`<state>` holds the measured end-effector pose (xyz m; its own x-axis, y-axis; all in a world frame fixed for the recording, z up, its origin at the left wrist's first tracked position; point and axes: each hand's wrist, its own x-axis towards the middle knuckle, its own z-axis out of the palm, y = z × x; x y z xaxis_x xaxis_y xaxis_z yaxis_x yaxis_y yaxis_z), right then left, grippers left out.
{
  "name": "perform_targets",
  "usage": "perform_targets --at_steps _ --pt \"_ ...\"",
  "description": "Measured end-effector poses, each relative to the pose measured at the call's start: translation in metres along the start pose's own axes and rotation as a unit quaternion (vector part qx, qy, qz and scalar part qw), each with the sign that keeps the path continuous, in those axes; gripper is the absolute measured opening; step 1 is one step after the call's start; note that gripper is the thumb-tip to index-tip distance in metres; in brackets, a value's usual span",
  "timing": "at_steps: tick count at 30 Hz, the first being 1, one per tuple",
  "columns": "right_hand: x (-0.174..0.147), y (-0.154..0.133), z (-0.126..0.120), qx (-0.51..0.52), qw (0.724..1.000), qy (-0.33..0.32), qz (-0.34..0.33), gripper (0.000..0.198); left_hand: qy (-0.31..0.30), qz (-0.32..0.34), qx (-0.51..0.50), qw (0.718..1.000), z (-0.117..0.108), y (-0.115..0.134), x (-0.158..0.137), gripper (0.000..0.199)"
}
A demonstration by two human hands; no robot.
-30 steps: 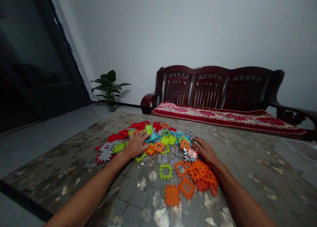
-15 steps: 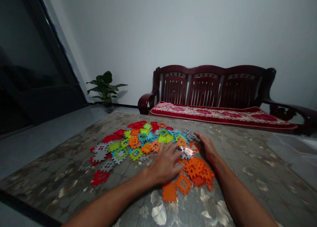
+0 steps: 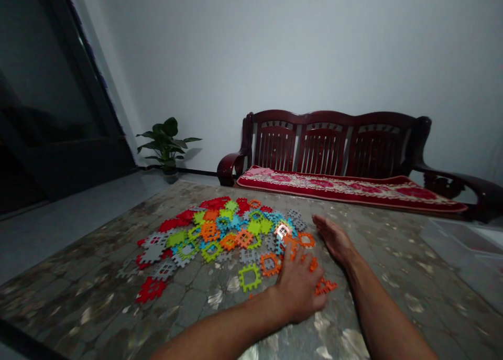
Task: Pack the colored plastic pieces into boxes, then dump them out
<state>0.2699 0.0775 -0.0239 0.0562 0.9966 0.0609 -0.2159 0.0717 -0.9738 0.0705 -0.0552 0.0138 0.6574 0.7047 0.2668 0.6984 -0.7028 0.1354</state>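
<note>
My left hand [image 3: 299,286] lies palm down over orange interlocking tiles [image 3: 325,286], which show past its fingertips and right side; its fingers are stretched and slightly apart. Whatever sits beneath the palm is hidden. To the right, my right hand [image 3: 335,239] rests edge-down on the table, fingers extended, holding nothing. An orange square-frame tile [image 3: 305,239] lies just left of its fingers. Close to my left wrist are a green square-frame tile [image 3: 249,277] and an orange one [image 3: 270,264].
A spread of red, grey, green, blue and orange tiles [image 3: 210,231] covers the middle left of the patterned table [image 3: 188,318]. Clear plastic containers [image 3: 463,250] stand at the right edge. Beyond are a wooden bench [image 3: 322,145] and a potted plant [image 3: 167,142].
My left hand has moved right and nearer to me, over the orange tiles. The green and orange frame tiles beside its wrist now show. My right hand has stayed nearly in place.
</note>
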Motion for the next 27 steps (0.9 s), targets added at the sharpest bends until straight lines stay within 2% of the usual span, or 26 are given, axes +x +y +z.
perform_targets --at_steps 7,18,23,27 --pt "-0.006 -0.004 0.005 0.019 1.000 0.017 -0.004 0.038 0.013 0.032 0.004 0.999 -0.016 -0.040 -0.027 0.039" --pt "-0.002 0.002 0.003 0.072 0.997 0.028 0.008 0.035 -0.042 0.179 0.007 0.983 -0.049 -0.104 -0.069 0.039" --pt "-0.004 0.003 0.008 0.031 0.998 0.053 -0.010 0.036 -0.057 0.194 0.027 0.979 -0.061 -0.138 -0.088 0.043" --pt "-0.007 0.006 0.020 -0.090 0.989 0.095 -0.062 0.037 -0.079 0.194 0.036 0.977 -0.073 -0.157 -0.101 0.045"
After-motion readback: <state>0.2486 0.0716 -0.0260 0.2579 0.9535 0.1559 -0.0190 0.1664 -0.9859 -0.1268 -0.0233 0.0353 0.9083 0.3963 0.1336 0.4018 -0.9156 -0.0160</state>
